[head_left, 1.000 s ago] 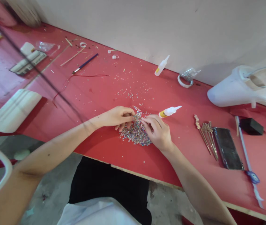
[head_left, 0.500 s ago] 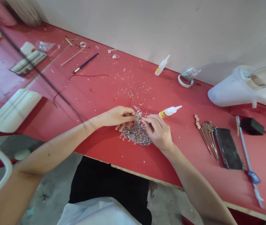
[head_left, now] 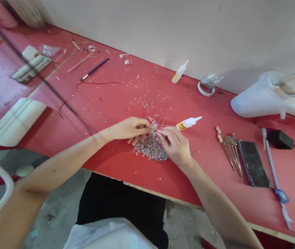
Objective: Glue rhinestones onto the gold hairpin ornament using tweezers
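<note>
Sequins (head_left: pixel 151 147), tiny and glittering in silver, pink and blue, lie in a loose heap on the red desk (head_left: pixel 111 100), near its front edge and right in front of the person. Both hands meet over the far side of the heap. The left hand (head_left: pixel 132 129) comes in from the left with its fingers curled, thumb and forefinger pinched together in a tight grip on a small sparkling piece; what exactly the piece is cannot be told at this size. The right hand (head_left: pixel 176 145) reaches in from the right, its forefinger and thumb closed in a fine grip on the same small piece, so the two sets of fingertips nearly touch above the heap. A glue bottle (head_left: pixel 188 122) with a yellow label and a white nozzle lies on its side just beyond the right hand. Farther right lie a bundle of gold hairpins (head_left: pixel 228 147) and, just beside them, a dark phone (head_left: pixel 252 163). A second small glue bottle (head_left: pixel 179 72) lies near the wall, with a white ring (head_left: pixel 204 90) not far to its right. A white shoe (head_left: pixel 269 97) sits at the far right of the desk. A blue pen (head_left: pixel 95 70) and a thin red thread (head_left: pixel 85 86) lie well apart from the hands on the left, amid scattered sequin crumbs.
</note>
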